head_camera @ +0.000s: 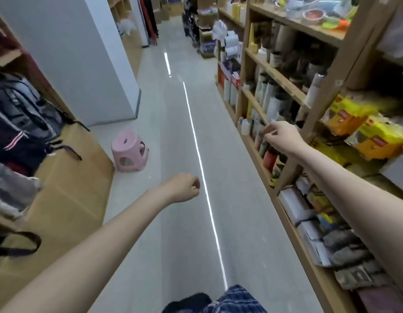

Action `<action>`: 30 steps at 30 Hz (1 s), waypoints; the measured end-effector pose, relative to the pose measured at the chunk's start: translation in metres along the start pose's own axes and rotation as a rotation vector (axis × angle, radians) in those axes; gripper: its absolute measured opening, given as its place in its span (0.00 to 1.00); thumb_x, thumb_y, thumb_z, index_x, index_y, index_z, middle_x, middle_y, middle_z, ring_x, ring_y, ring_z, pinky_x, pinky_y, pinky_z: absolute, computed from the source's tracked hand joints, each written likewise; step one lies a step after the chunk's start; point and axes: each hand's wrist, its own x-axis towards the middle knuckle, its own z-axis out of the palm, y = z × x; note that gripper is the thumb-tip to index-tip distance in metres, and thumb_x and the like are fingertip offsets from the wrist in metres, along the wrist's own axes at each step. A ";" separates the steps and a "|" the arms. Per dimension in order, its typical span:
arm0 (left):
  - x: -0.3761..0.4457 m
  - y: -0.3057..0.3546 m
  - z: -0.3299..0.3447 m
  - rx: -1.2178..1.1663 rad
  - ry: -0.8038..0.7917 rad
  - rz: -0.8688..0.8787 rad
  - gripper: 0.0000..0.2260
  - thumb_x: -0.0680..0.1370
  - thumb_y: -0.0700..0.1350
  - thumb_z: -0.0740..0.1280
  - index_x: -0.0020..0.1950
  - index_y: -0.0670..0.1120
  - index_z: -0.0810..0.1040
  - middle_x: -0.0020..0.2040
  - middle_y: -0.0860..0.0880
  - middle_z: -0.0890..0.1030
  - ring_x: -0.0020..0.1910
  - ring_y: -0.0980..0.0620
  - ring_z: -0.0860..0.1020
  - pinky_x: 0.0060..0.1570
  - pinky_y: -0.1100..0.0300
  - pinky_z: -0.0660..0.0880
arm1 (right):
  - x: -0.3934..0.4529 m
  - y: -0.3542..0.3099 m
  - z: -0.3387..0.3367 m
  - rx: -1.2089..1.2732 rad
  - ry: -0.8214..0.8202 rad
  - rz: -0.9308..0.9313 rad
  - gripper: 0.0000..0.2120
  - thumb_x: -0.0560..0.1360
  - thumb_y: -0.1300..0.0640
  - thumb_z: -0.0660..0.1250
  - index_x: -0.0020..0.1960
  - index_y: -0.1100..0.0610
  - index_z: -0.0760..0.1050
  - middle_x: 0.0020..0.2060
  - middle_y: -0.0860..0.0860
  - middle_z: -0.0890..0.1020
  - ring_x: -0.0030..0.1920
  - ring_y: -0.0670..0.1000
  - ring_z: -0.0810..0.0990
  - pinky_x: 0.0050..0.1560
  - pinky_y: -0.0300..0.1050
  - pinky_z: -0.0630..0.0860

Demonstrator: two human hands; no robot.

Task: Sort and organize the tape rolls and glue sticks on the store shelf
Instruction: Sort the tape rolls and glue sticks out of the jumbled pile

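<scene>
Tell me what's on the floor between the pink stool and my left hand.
Only bare grey floor lies between the pink stool and the left hand in the head view.

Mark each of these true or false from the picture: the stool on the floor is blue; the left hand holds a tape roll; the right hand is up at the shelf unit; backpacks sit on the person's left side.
1. The stool on the floor is blue. False: it is pink.
2. The left hand holds a tape roll. False: its fingers are curled over the aisle floor with nothing seen in them.
3. The right hand is up at the wooden shelf unit. True; blur hides whether it pinches anything.
4. Backpacks sit on the person's left side. True.
</scene>
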 end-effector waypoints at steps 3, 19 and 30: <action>0.073 -0.032 -0.050 0.002 0.025 -0.001 0.13 0.79 0.43 0.58 0.62 0.45 0.75 0.61 0.48 0.76 0.59 0.49 0.73 0.51 0.61 0.68 | 0.099 -0.009 0.013 0.054 0.030 0.003 0.11 0.76 0.64 0.60 0.54 0.64 0.77 0.54 0.59 0.80 0.53 0.58 0.78 0.56 0.52 0.75; 0.574 -0.117 -0.349 -0.002 0.394 0.290 0.12 0.78 0.41 0.60 0.59 0.43 0.76 0.59 0.45 0.75 0.59 0.46 0.72 0.55 0.57 0.67 | 0.561 0.024 -0.036 -0.373 0.510 -0.007 0.11 0.74 0.64 0.62 0.55 0.65 0.76 0.59 0.62 0.70 0.60 0.64 0.65 0.61 0.53 0.64; 0.850 -0.100 -0.497 0.077 0.547 0.538 0.11 0.77 0.42 0.60 0.57 0.46 0.77 0.66 0.47 0.71 0.67 0.46 0.65 0.65 0.48 0.63 | 0.825 0.074 -0.105 -0.614 0.651 0.209 0.14 0.74 0.61 0.63 0.58 0.67 0.73 0.62 0.66 0.67 0.63 0.66 0.63 0.61 0.59 0.64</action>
